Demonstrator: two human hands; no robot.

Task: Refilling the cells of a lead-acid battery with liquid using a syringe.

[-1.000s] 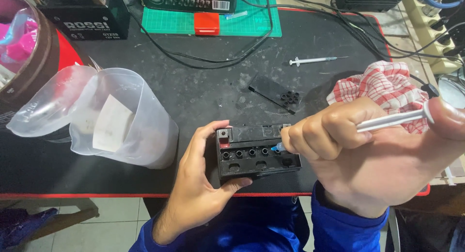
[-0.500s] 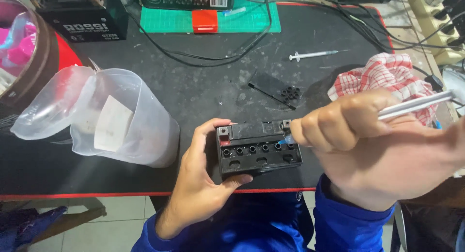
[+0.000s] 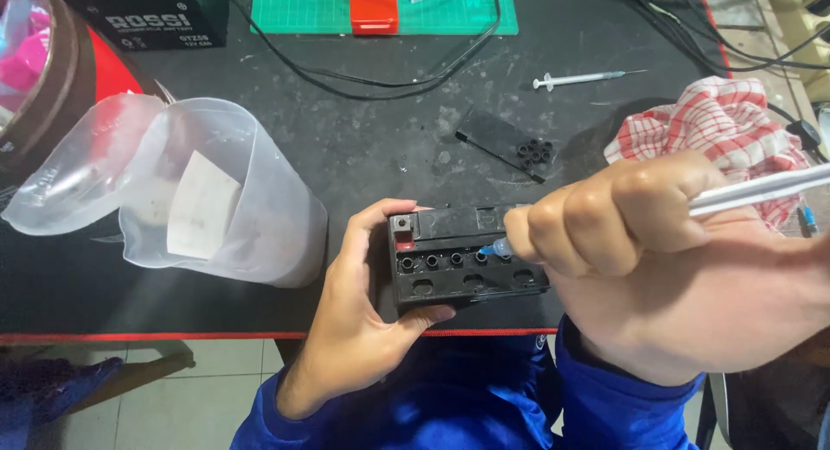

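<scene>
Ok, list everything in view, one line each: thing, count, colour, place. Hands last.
small battery: one, black, mat's near edge, top holes open
large syringe: one, white, tip at the battery's holes
plastic jug: one, clear, on its side, left
cap strip: one, black, behind the battery
small syringe: one, clear, far right
cloth: one, red-white check, right
cutting mat: one, green, far edge
second battery: one, black, far left
cables: several, black, far side
left hand: grips the battery's left end
right hand: holds the large syringe
</scene>
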